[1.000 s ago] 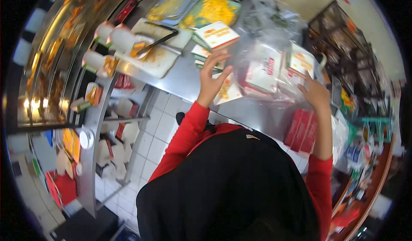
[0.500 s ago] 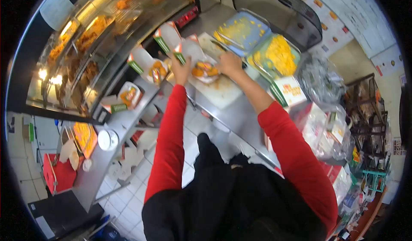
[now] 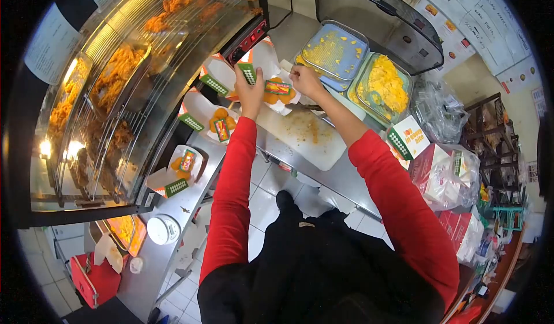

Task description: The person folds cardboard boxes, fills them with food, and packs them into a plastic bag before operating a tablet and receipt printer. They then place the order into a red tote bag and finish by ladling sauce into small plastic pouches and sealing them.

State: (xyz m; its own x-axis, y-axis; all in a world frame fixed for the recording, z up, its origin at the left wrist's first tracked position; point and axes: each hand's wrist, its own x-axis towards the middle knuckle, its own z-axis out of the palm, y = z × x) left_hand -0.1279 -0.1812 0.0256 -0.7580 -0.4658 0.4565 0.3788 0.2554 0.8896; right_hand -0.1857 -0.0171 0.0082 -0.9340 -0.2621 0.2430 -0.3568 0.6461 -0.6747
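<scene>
By the cutting board (image 3: 322, 154), the left hand (image 3: 250, 98) holds a carton (image 3: 265, 57)

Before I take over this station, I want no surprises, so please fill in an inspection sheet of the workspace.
Surface: steel counter; white cutting board on it, stained brown.
Job's things: open carton with brown food and a sachet; three other cartons to its left.
Clutter: clear plastic bags on the right, by bagged boxes.
Hands: left hand holds the carton's green-patterned flap; right hand is at its right side, contact unclear.
Cables: black cord at the back, beside the lit food cabinet.
Surroundings: two trays with yellow pieces; tiled floor.
</scene>
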